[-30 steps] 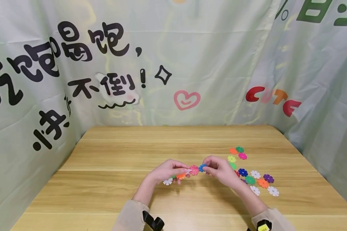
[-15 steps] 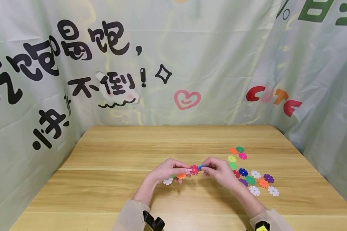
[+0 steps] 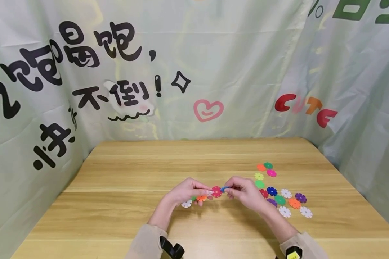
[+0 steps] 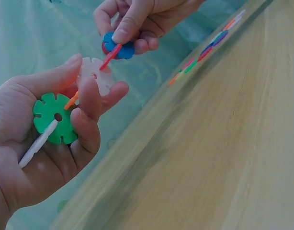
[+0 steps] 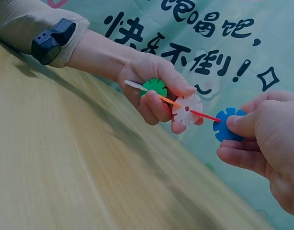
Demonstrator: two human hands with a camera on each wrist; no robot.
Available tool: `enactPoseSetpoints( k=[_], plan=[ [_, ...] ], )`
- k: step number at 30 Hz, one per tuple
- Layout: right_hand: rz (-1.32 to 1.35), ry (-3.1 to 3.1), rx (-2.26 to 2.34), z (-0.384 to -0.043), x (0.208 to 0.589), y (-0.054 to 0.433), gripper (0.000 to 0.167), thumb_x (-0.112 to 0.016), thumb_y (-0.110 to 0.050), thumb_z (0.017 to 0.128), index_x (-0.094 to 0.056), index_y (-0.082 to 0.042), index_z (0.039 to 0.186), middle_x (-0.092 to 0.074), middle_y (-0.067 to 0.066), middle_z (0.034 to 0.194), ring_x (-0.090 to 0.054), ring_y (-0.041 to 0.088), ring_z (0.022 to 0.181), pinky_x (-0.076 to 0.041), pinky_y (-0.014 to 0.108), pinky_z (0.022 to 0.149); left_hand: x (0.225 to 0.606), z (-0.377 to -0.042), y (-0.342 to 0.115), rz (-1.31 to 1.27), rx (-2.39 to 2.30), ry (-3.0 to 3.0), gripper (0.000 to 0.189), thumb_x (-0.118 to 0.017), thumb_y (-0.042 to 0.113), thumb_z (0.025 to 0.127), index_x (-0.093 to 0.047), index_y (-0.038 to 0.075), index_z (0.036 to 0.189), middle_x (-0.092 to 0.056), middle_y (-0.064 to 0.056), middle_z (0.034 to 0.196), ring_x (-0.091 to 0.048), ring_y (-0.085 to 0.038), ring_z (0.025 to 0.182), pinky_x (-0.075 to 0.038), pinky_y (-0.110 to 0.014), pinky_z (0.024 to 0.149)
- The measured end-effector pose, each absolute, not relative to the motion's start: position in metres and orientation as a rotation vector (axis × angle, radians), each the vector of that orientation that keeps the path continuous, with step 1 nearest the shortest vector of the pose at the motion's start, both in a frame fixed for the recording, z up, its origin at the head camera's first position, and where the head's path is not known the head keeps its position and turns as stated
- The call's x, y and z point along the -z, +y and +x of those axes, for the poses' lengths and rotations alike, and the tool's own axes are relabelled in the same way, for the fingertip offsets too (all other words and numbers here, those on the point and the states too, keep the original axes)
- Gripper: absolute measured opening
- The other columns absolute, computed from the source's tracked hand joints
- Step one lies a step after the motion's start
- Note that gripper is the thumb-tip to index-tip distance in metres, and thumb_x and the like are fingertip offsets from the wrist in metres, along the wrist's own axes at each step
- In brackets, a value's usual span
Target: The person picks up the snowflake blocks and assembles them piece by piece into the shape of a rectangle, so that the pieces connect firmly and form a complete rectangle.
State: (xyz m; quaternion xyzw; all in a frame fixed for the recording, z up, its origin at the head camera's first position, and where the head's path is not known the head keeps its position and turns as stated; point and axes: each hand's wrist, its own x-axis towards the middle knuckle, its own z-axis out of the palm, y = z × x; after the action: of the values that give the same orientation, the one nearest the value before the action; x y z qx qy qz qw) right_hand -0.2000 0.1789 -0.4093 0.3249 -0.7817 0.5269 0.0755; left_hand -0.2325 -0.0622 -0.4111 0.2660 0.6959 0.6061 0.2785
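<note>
Slotted snowflake discs are joined in a chain between my two hands, above the table. My left hand (image 3: 188,190) holds the chain, pinching the pale pinkish-white disc (image 5: 187,109) between thumb and fingers. Behind that one come an orange disc (image 3: 201,198), a green disc (image 4: 56,118) and a white disc (image 3: 186,204) at the free end. A red disc (image 3: 216,192) sticks out from the pale one toward my right hand (image 3: 244,190). Thumb and fingers of that hand pinch a blue disc (image 5: 228,124), which meets the red disc's edge. How deep their slots are engaged, I cannot tell.
Right of my right hand, several loose discs lie flat on the wooden table (image 3: 133,216), among them a dark blue disc (image 3: 272,191), a purple disc (image 3: 300,198) and a white disc (image 3: 306,212). A printed curtain (image 3: 240,72) hangs behind the table.
The blue disc has turned from facing the head camera to nearly edge-on, and moved slightly left against the red disc. The left hand's hold looks the same.
</note>
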Motion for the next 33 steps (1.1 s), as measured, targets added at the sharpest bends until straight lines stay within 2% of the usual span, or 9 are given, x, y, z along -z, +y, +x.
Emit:
enactPoseSetpoints(
  k=[8,14,19,23,28,33],
  plan=[
    [1.026,-2.344,-1.516,-0.200,0.408,0.177,0.012,-0.062,0.012,0.081,-0.063,-0.001,0.082,-0.060,0.015,0.068,-0.059,0.021,0.054,-0.052,0.032,0.047,0.408,-0.232,-0.061,0.694,-1.619,1.845,0.027,-0.058,0.010,0.092,-0.062,-0.006,0.114,-0.067,-0.023,0.095,-0.056,-0.007,0.051,-0.045,-0.020,0.047],
    [0.973,-2.393,-1.543,-0.202,0.410,0.178,0.012,-0.061,0.011,0.082,-0.064,0.000,0.084,-0.060,0.017,0.069,-0.059,0.022,0.056,-0.053,0.034,0.049,0.408,-0.232,-0.060,0.664,-1.637,1.828,0.027,-0.057,0.009,0.092,-0.063,-0.006,0.113,-0.068,-0.020,0.095,-0.058,-0.009,0.053,-0.046,-0.020,0.048],
    [0.860,-2.423,-1.637,-0.203,0.410,0.183,0.008,-0.060,0.002,0.087,-0.066,-0.004,0.089,-0.063,0.011,0.072,-0.061,0.028,0.062,-0.055,0.038,0.055,0.410,-0.230,-0.056,0.690,-1.632,1.799,0.034,-0.056,0.011,0.093,-0.055,-0.004,0.124,-0.066,-0.020,0.102,-0.062,-0.013,0.064,-0.053,-0.025,0.061],
    [0.859,-2.398,-1.642,-0.206,0.413,0.183,0.008,-0.060,0.000,0.088,-0.067,-0.003,0.090,-0.064,0.011,0.073,-0.062,0.026,0.064,-0.055,0.037,0.057,0.412,-0.230,-0.053,0.714,-1.617,1.782,0.041,-0.054,0.014,0.095,-0.048,0.000,0.133,-0.062,-0.023,0.108,-0.063,-0.014,0.068,-0.054,-0.025,0.065],
    [0.859,-2.348,-1.650,-0.207,0.416,0.182,0.008,-0.060,0.001,0.087,-0.067,-0.001,0.090,-0.063,0.013,0.078,-0.062,0.027,0.065,-0.055,0.035,0.057,0.415,-0.230,-0.049,0.705,-1.669,1.722,0.041,-0.052,0.013,0.095,-0.045,-0.001,0.134,-0.061,-0.021,0.112,-0.065,-0.017,0.071,-0.054,-0.030,0.076],
    [0.853,-2.295,-1.655,-0.207,0.416,0.179,0.011,-0.061,0.006,0.085,-0.068,0.004,0.093,-0.060,0.016,0.089,-0.062,0.029,0.069,-0.056,0.036,0.059,0.418,-0.231,-0.045,0.738,-1.702,1.678,0.039,-0.051,0.010,0.095,-0.046,-0.003,0.132,-0.058,-0.024,0.117,-0.066,-0.018,0.076,-0.050,-0.034,0.086]
  ],
)
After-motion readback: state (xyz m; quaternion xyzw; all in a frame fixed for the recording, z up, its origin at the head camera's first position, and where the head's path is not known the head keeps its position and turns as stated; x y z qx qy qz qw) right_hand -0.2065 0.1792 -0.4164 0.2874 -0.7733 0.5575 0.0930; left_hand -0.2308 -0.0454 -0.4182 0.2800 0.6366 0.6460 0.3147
